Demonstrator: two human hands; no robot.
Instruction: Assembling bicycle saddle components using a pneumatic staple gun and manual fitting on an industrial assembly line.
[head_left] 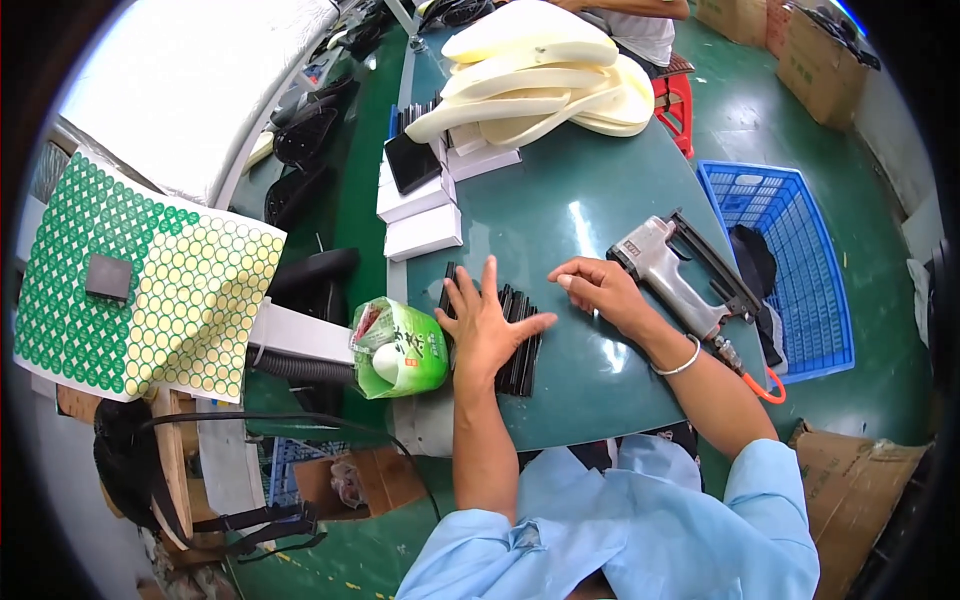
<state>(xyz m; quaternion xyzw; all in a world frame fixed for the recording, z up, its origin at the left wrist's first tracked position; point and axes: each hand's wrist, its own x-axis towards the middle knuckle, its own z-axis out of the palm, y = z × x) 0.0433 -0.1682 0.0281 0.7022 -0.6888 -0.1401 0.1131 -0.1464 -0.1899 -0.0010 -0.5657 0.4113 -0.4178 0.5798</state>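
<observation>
In the head view, the left hand [482, 335] has its fingers and thumb spread wide over a row of thin black strips [516, 365], which lie side by side on the near part of the green table [565, 405]. The right hand [608, 290] is just right of the strips, above the table, its fingers bent and drawn together; whether anything is pinched there I cannot tell. Right of that hand lies a grey and black pneumatic gun [650, 250] with an orange hose [766, 394]. Left of the left hand, near the table's left edge, stands a green bag [425, 350]. Farther off are white boxes [424, 232], and beyond them a pile of cream foam pieces [540, 75]. A blue crate [828, 290] stands to the right of the table.
</observation>
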